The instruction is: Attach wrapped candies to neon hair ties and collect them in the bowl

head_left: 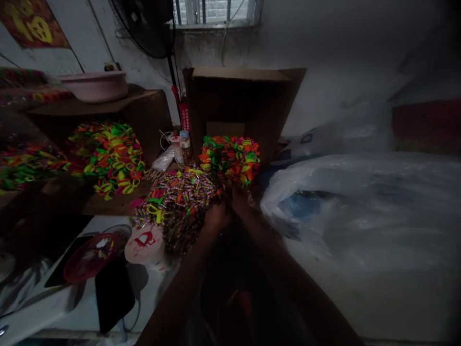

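Note:
My left hand is closed at the right edge of a heap of small patterned wrapped pieces. Close beside it, my right hand reaches in with its fingers bent together. Whatever the fingertips hold is too dark and small to make out. Right beyond both hands, bright green, orange, yellow and pink loop-shaped pieces fill the mouth of an open cardboard box. A few similar bright loops lie scattered on the patterned heap.
Left stand a second box spilling bright loops, a pink basin and a round lidded tub. A red bowl and dark phone-like slab lie nearer. Bottles stand behind. Clear plastic bags bulge at right.

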The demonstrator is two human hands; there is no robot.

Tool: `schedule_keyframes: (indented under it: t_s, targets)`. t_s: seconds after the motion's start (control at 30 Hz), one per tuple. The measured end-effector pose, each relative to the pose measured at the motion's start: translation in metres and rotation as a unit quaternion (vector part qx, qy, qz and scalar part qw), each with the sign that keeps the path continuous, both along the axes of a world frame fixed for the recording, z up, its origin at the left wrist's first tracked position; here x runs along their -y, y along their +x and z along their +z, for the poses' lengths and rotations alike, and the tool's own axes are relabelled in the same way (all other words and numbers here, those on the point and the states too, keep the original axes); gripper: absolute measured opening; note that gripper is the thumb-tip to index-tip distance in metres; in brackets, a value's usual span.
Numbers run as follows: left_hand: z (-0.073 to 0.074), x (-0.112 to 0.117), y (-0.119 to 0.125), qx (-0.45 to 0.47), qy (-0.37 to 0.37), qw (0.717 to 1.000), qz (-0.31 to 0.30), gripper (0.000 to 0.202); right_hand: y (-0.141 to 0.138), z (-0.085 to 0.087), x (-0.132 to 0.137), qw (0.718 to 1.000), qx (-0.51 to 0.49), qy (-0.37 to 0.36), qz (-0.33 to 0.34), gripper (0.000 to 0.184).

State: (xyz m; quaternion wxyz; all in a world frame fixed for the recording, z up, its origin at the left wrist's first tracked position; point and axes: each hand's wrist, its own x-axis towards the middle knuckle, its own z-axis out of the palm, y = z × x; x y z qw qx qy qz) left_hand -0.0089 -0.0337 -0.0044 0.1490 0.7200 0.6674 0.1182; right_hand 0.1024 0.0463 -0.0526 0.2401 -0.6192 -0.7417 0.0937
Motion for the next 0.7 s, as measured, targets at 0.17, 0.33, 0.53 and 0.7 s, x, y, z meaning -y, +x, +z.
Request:
schedule_keyframes:
  t_s: [0.17,0.33,0.53,0.7]
  targets:
    - [0.001,0.001,0.001,0.012,-0.011,0.999,0.036,0.046,0.000,0.006,0.005,0.998,-0.053,-0.026,-0.014,0.043]
    - [-0.002,-0.002,0.000,0.049,-0.025,0.996,0.071,0.052,0.002,0.014,0.003,0.990,-0.136,-0.033,-0.005,0.040]
    - [-0.001,-0.001,-0.004,0.120,0.073,0.986,0.093,0.031,0.003,0.040,0.016,0.914,-0.398,0.030,0.077,0.031]
    - [0.012,0.009,-0.012,0.210,0.159,0.953,0.151,0.023,0.001,0.049,0.023,0.835,-0.543,-0.010,0.091,0.028]
